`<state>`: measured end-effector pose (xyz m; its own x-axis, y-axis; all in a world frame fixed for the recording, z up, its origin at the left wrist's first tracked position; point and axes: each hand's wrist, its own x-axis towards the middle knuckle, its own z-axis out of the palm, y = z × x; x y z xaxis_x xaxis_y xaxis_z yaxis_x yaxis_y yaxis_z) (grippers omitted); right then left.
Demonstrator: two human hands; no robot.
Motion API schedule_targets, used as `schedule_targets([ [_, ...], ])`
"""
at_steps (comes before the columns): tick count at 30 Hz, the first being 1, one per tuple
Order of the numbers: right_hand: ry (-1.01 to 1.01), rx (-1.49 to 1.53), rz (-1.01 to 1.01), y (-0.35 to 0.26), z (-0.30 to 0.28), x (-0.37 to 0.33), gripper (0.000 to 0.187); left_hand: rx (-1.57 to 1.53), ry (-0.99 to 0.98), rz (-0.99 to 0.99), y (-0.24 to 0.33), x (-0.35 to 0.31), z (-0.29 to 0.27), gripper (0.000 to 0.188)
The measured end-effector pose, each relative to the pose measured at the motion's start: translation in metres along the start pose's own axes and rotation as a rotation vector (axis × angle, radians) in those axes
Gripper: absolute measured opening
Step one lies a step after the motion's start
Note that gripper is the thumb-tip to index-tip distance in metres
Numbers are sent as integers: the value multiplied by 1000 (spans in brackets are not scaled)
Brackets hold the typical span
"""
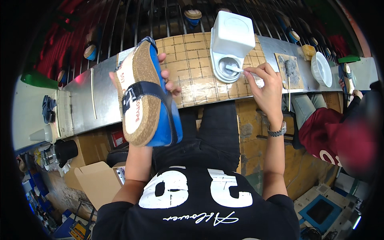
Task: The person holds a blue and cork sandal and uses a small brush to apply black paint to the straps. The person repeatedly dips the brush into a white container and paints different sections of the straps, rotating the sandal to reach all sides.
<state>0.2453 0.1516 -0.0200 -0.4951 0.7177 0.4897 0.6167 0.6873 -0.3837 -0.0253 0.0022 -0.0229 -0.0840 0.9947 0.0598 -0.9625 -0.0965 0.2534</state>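
Blue shoe (pixel 149 94) with cork sole up, held over the bench (pixel 192 76) edge; my left hand (pixel 166 78) has its grip closed around it. My right hand (pixel 266 86) pinches a white brush (pixel 236 69), tip in the white glue pot (pixel 230 46). White bowl (pixel 321 69) further right.

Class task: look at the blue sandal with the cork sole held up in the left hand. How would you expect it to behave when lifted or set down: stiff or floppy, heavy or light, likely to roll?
The sandal probably stays stiff: its thick sole keeps its shape though the left hand grips only one side. It seems light, since one hand holds it upright. Its flat sole suggests it would not roll.
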Motion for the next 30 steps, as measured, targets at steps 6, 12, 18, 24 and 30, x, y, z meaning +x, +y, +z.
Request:
schedule_targets([
  [6,-374,619,605,24,-6,-7,27,217,103,-40,-6,3,-10,122],
  [12,-237,617,337,17,-23,12,19,485,287,69,-15,3,-27,102],
  [18,290,401,-162,-64,-61,23,24,722,49,-30,-37,3,21,91],
  [24,210,473,-171,-106,-57,15,26,735,-51,-11,-47,-2,47,93],
  [30,349,377,-236,-110,-56,24,26,936,-53,70,-48,-5,52,98],
])
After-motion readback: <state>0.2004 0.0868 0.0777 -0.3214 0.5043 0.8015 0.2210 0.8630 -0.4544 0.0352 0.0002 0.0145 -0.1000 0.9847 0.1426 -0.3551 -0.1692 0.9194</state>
